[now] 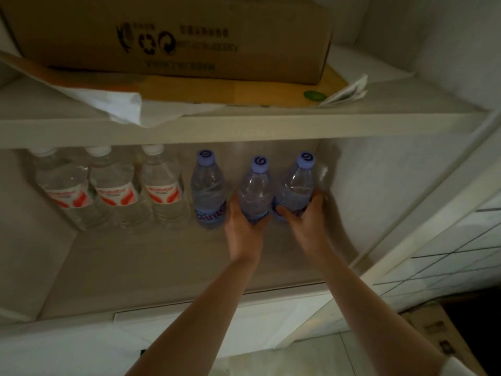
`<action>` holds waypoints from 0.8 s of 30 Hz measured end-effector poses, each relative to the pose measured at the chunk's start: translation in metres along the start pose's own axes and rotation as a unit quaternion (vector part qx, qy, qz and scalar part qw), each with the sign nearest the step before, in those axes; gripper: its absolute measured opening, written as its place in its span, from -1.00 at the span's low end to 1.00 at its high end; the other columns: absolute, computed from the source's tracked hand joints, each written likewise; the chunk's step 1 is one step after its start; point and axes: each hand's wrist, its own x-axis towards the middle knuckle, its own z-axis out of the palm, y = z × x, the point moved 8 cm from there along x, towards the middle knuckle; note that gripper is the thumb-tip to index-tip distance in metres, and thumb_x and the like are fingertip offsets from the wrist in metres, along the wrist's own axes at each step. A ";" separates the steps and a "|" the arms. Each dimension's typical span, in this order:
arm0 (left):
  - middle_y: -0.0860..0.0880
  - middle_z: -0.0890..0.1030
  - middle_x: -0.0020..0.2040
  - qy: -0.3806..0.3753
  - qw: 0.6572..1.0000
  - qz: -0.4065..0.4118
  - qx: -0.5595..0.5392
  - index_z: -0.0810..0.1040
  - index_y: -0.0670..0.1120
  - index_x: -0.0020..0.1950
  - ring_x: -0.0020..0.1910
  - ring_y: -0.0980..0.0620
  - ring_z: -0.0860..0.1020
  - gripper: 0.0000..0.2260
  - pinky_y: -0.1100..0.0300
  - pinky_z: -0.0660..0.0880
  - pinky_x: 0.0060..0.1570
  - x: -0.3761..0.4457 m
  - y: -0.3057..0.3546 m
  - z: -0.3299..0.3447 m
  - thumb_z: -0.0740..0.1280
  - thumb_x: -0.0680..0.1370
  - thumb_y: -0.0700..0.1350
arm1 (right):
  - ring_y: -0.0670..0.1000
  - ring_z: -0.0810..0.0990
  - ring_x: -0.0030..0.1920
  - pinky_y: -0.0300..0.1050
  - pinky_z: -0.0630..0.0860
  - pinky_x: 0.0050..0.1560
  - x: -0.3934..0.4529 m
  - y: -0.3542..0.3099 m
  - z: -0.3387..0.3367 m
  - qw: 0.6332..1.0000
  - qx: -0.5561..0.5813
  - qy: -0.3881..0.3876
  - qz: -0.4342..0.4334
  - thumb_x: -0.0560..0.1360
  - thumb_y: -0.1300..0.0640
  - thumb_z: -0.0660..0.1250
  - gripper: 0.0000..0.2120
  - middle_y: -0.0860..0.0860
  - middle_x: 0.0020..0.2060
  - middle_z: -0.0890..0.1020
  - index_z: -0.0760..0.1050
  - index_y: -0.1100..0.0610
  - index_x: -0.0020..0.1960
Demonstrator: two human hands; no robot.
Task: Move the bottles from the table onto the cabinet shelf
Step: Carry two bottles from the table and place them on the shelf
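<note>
A dim white cabinet shelf (162, 267) is carrying six bottles in a row beneath a brown cardboard box (173, 36). The left hand (244, 226) is gripping the middle purple-capped clear plastic bottle (256, 188); the right hand (306, 221) is gripping the rightmost purple-capped bottle (296, 185).

Three clear bottles (207, 188), lilac caps, purple lettering; three clear bottles (113, 185), white caps, red-white labels. Brown cardboard box (173, 36), black print. Pale shelf (151, 256).
</note>
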 end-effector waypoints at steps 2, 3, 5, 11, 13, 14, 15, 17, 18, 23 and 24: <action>-0.06 0.57 0.25 0.010 1.000 -0.004 0.005 0.36 -0.10 0.38 0.20 0.01 0.57 -0.34 0.10 0.57 0.11 0.005 -0.005 0.003 0.56 0.35 -0.10 | 0.02 0.54 0.01 -0.42 0.45 -0.12 0.007 0.004 0.002 1.000 -0.006 -0.004 0.001 0.27 0.29 0.57 -0.44 0.14 0.05 0.52 0.30 0.26 0.10; -0.07 0.54 0.29 0.013 1.000 -0.008 0.005 0.33 -0.10 0.42 0.24 0.00 0.55 -0.31 0.06 0.55 0.16 0.008 -0.007 0.004 0.55 0.37 -0.10 | 0.03 0.54 0.02 -0.35 0.46 -0.09 0.009 0.005 0.004 1.000 -0.011 -0.006 -0.001 0.26 0.28 0.57 -0.43 0.16 0.06 0.52 0.31 0.28 0.12; -0.09 0.49 0.35 0.011 1.000 -0.011 0.006 0.28 -0.09 0.46 0.31 -0.01 0.50 -0.28 0.05 0.51 0.24 0.012 -0.009 0.008 0.54 0.39 -0.12 | 0.05 0.54 0.04 -0.23 0.47 -0.04 0.013 0.008 0.005 1.000 -0.016 -0.004 -0.005 0.26 0.27 0.58 -0.42 0.16 0.06 0.52 0.31 0.31 0.13; -0.11 0.38 0.44 0.007 1.000 -0.006 0.021 0.17 -0.10 0.52 0.40 -0.02 0.39 -0.26 0.13 0.41 0.33 0.015 -0.010 0.014 0.49 0.44 -0.17 | 0.05 0.54 0.11 -0.39 0.43 -0.05 0.019 0.016 0.010 0.999 -0.028 -0.017 0.009 0.31 0.26 0.55 -0.42 0.08 0.07 0.50 0.33 0.32 0.21; -0.09 0.35 0.47 0.000 1.000 -0.006 0.027 0.14 -0.08 0.54 0.43 -0.01 0.35 -0.26 0.18 0.36 0.35 0.015 -0.011 0.015 0.47 0.46 -0.17 | 0.02 0.53 0.13 -0.42 0.41 -0.06 0.017 0.017 0.012 0.999 -0.039 -0.018 0.013 0.32 0.27 0.54 -0.41 0.14 0.12 0.53 0.33 0.32 0.25; -0.09 0.34 0.47 -0.005 0.999 -0.009 0.032 0.13 -0.08 0.54 0.44 0.00 0.34 -0.26 0.20 0.35 0.35 0.015 -0.010 0.016 0.47 0.47 -0.15 | -0.01 0.50 0.13 -0.43 0.38 -0.04 0.016 0.016 0.011 0.999 -0.043 -0.015 0.008 0.33 0.28 0.53 -0.39 0.15 0.15 0.53 0.33 0.32 0.28; -0.09 0.33 0.48 -0.007 0.999 -0.011 0.035 0.12 -0.08 0.54 0.44 0.00 0.34 -0.25 0.20 0.35 0.35 0.017 -0.011 0.016 0.47 0.47 -0.14 | -0.03 0.48 0.12 -0.43 0.36 -0.02 0.015 0.012 0.011 0.999 -0.047 -0.016 0.011 0.33 0.28 0.53 -0.38 0.16 0.16 0.53 0.32 0.33 0.30; -0.09 0.34 0.47 -0.008 0.999 -0.015 0.042 0.13 -0.08 0.54 0.43 -0.01 0.35 -0.25 0.16 0.37 0.36 0.019 -0.013 0.017 0.47 0.47 -0.12 | -0.04 0.48 0.11 -0.42 0.35 -0.02 0.013 0.010 0.013 0.999 -0.048 -0.016 0.016 0.33 0.29 0.52 -0.39 0.16 0.16 0.54 0.34 0.33 0.30; -0.10 0.36 0.46 -0.006 0.999 -0.023 0.047 0.16 -0.10 0.52 0.42 -0.02 0.37 -0.27 0.11 0.38 0.36 0.019 -0.014 0.017 0.47 0.46 -0.11 | -0.03 0.50 0.10 -0.40 0.36 -0.04 0.013 0.010 0.013 0.999 -0.049 -0.012 0.017 0.33 0.29 0.52 -0.41 0.17 0.14 0.56 0.37 0.33 0.28; -0.14 0.47 0.34 -0.001 0.995 -0.067 0.076 0.29 -0.12 0.44 0.29 -0.11 0.49 -0.41 -0.02 0.50 0.21 0.010 -0.022 0.013 0.44 0.48 -0.09 | 0.06 0.56 0.24 0.01 0.51 0.22 -0.016 0.010 0.012 0.998 -0.056 -0.014 0.027 0.41 0.07 0.45 -0.43 0.12 0.22 0.58 0.39 0.19 0.35; -0.12 0.48 0.34 -0.007 0.995 -0.062 0.077 0.30 -0.11 0.44 0.29 -0.11 0.49 -0.44 -0.02 0.49 0.21 0.006 -0.020 0.010 0.42 0.49 -0.12 | 0.09 0.52 0.29 -0.01 0.46 0.27 -0.025 0.006 0.012 0.997 -0.063 -0.020 0.029 0.44 0.07 0.40 -0.42 0.14 0.28 0.54 0.34 0.20 0.39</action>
